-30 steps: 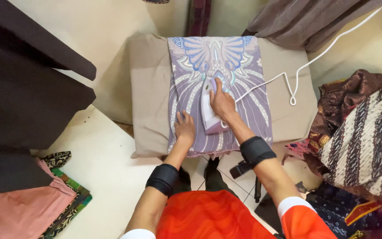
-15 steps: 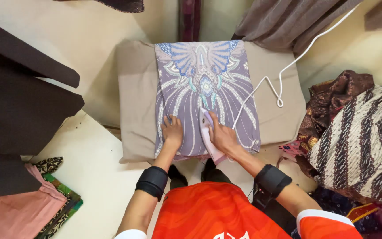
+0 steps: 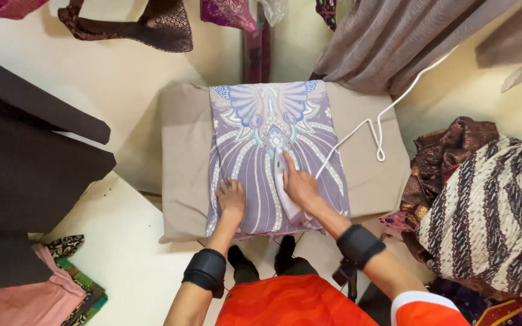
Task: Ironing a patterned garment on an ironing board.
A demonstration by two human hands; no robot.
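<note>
- Right hand (image 3: 300,184): closed around the handle of a white iron (image 3: 285,188), which rests on the patterned cloth a little right of its centre line, pointed tip toward the far edge of the ironing pad.
- Left hand (image 3: 232,198): holds nothing; it lies palm down, fingers fairly close together, flat on the cloth near the pad's near edge, just left of the iron.
- Purple patterned cloth (image 3: 255,151): folded to a long panel with a blue fan motif at the far end; it runs from the far edge of the pad to the near edge and hangs slightly over it.
- Beige ironing pad (image 3: 182,157): bare margins show at its left and right sides.
- White cord (image 3: 377,127): runs from the iron across the right part of the pad, loops, and rises toward the grey curtain (image 3: 382,42) beyond the far right corner.
- Black wrist bands (image 3: 205,271): one on each forearm.
- Striped brown-and-cream fabric pile (image 3: 490,211): lies beyond the pad's right edge.
- Folded pink and green cloths (image 3: 49,296): well to the left, apart from the pad.
</note>
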